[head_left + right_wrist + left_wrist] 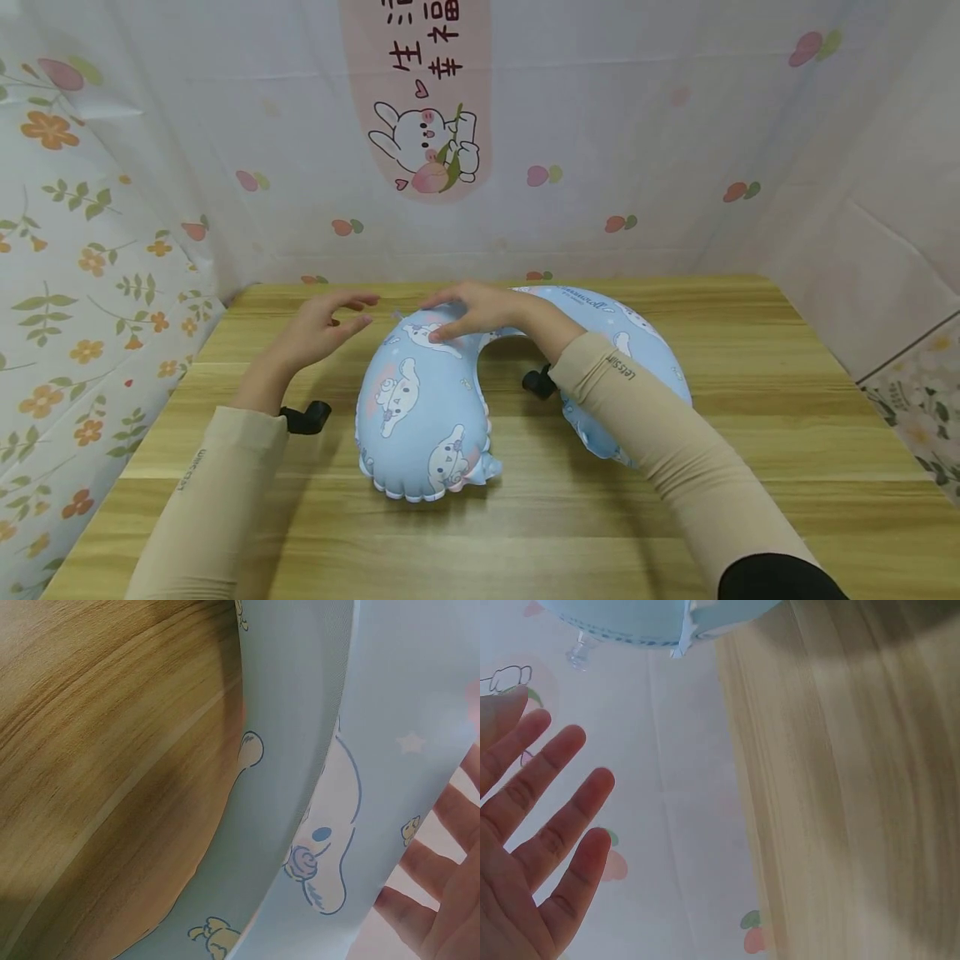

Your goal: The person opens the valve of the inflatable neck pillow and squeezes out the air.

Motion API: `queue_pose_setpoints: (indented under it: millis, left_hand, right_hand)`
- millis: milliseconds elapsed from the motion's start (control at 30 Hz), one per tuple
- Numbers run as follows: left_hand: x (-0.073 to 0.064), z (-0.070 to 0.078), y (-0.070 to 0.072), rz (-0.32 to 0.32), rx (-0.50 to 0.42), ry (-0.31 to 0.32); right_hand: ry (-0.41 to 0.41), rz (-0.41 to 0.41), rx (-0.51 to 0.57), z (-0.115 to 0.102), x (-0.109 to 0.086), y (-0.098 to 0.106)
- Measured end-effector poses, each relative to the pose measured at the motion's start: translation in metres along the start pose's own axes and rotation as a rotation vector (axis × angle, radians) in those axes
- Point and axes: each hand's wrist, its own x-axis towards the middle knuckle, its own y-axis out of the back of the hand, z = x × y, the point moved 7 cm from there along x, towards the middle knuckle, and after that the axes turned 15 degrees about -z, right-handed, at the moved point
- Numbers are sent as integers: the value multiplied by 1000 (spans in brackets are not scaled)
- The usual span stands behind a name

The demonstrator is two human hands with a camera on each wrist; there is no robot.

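Note:
A pale blue inflatable U-shaped neck pillow (420, 400), plump and printed with white long-eared puppies, rests on the wooden table. My right hand (476, 308) holds its upper left part, thumb on the top face and fingers over the far edge. In the right wrist view those fingers (442, 874) lie against the pillow's side. My left hand (318, 329) hovers left of the pillow without touching it, its fingers apart in the left wrist view. A clear valve (579, 651) sticks out from the pillow's far edge near this hand.
The wooden table (757, 400) ends at a white printed cloth (600, 108) behind it. Flowered cloth (82, 275) hangs at the left. Black wrist cameras (307, 417) sit on both wrists, the right one near the pillow's inner curve.

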Motion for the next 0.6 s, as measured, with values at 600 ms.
queue_pose_setpoints:
  millis: [600]
  left_hand:
    - [29,4,-6,-83,2,-88]
  right_hand:
    - [-22,4,2,2,-1,-1]
